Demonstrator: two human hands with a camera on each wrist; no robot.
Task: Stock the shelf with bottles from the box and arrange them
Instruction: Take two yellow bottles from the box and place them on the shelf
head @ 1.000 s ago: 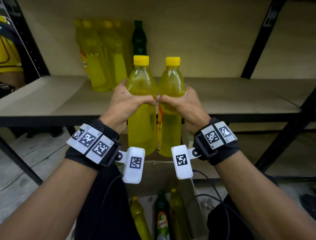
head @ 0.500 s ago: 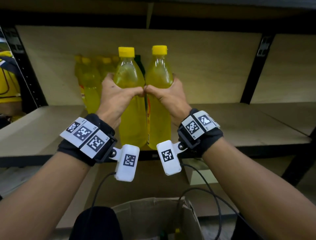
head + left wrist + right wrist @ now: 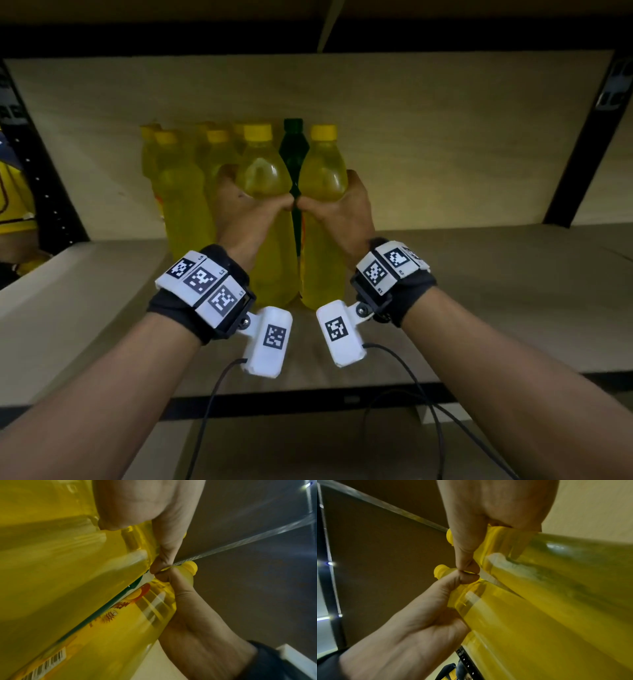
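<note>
Both forearms reach forward and slightly up over the front edge of the shelf (image 3: 479, 291), wrists level and close together. The left hand (image 3: 246, 209) wraps around the left yellow bottle (image 3: 270, 240) at its shoulder, thumb across the front. The right hand (image 3: 337, 212) grips the right yellow bottle (image 3: 320, 260) the same way, and the two thumb tips meet between the bottles. Both bottles stand upright side by side, bases at or just above the shelf board; contact is unclear. Just behind them stand a green bottle (image 3: 293, 144) and a cluster of yellow bottles (image 3: 181, 192) to the left, against the back panel.
</note>
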